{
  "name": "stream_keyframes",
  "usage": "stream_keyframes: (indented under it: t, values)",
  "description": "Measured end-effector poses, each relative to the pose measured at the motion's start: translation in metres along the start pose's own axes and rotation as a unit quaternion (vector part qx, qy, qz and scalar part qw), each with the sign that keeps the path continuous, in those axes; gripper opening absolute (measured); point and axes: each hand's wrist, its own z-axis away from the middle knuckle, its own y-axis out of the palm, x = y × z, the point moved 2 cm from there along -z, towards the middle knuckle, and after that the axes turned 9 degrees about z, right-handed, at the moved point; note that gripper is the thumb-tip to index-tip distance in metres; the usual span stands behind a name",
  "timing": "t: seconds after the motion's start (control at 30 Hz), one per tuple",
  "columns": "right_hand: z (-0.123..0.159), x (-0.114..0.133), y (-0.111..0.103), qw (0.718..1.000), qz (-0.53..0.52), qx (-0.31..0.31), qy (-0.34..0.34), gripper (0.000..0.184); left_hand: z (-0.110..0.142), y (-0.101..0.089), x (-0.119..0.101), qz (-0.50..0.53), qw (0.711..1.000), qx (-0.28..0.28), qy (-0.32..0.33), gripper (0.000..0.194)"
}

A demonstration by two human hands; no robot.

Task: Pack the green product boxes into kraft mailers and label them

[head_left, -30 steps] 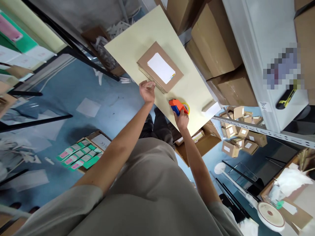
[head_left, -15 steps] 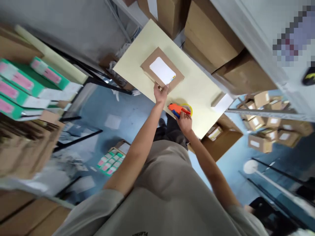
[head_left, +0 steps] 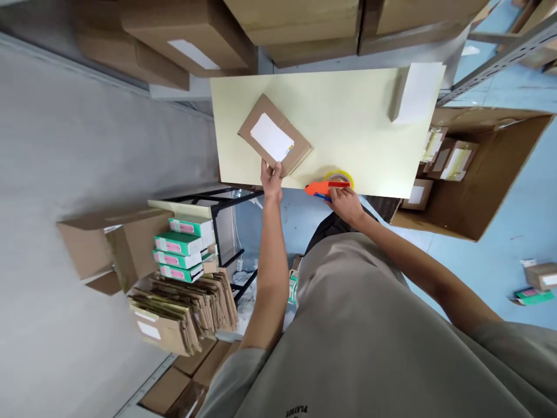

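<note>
A flat cardboard box with a white label on top lies at an angle on the cream-coloured table. My left hand grips its near edge, with the thumb and fingers at the side below the label. Over the table's front edge, to the right of the box, my right hand is closed around an orange tape dispenser with a blue part underneath. The dispenser's yellow-rimmed tape roll faces the table. Its nose points left toward the box, apart from it.
A white box stands at the table's right end. Beside it an open carton holds several taped parcels. Large cartons line the back. At lower left are green-and-white boxes and stacked flattened cardboard.
My view has turned, so the table now appears nearly level. Both hands keep their holds on the box and tape dispenser. The dispenser stays near the table's front edge.
</note>
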Motion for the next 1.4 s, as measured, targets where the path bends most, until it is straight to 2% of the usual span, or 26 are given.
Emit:
stream_keyframes:
  t: [0.1,0.2,0.27,0.37,0.47,0.57,0.7,0.8,0.9,1.0,1.13,1.23,1.33,1.4]
  values:
    - [0.036,-0.044,0.004,0.998,0.022,-0.008,0.052,0.049,0.001,-0.003,-0.001,0.007,1.000,-0.003,-0.019,0.094]
    - [0.045,-0.088,0.001,0.993,0.033,-0.054,0.097,0.055,0.002,-0.008,-0.006,0.009,1.000,-0.012,-0.028,0.092]
    - [0.026,-0.108,-0.006,0.990,0.031,-0.097,0.101,0.060,0.003,-0.008,-0.009,-0.017,1.000,-0.002,-0.021,0.092]
    - [-0.028,-0.122,-0.020,0.984,0.031,-0.154,0.086,0.068,0.001,-0.008,-0.013,-0.046,0.999,0.020,-0.013,0.092]
    - [-0.082,-0.122,-0.032,0.981,0.056,-0.179,0.057,0.079,-0.002,-0.015,-0.014,-0.042,0.998,0.039,-0.023,0.092]
    - [-0.116,-0.112,-0.038,0.983,0.082,-0.164,0.015,0.084,-0.009,-0.030,-0.016,-0.025,0.996,0.073,-0.050,0.093]
    - [-0.127,-0.085,-0.041,0.988,0.104,-0.109,-0.042,0.080,-0.030,-0.053,-0.034,-0.047,0.984,0.150,-0.078,0.107]
    - [-0.123,-0.059,-0.041,0.987,0.127,-0.065,-0.074,0.071,-0.057,-0.060,-0.057,-0.152,0.974,0.161,-0.055,0.115]
    - [-0.116,-0.025,-0.042,0.987,0.128,-0.021,-0.096,0.061,-0.084,-0.041,-0.078,-0.268,0.955,0.122,-0.032,0.105]
    - [-0.111,0.018,-0.041,0.988,0.099,0.023,-0.117,0.051,-0.097,0.005,-0.085,-0.337,0.938,0.071,-0.038,0.099]
    - [-0.109,0.065,-0.038,0.994,0.050,0.045,-0.091,0.043,-0.088,0.066,-0.080,-0.393,0.919,0.036,-0.005,0.115]
    - [-0.105,0.073,-0.033,0.997,0.044,0.041,-0.058,0.047,-0.078,0.085,-0.076,-0.412,0.910,0.046,0.024,0.103]
    - [-0.085,0.063,-0.024,0.995,0.056,0.036,-0.069,0.051,-0.075,0.086,-0.075,-0.414,0.907,0.063,0.036,0.091]
    - [-0.064,0.048,-0.017,0.993,0.061,0.040,-0.097,0.052,-0.077,0.085,-0.075,-0.419,0.906,0.050,0.029,0.090]
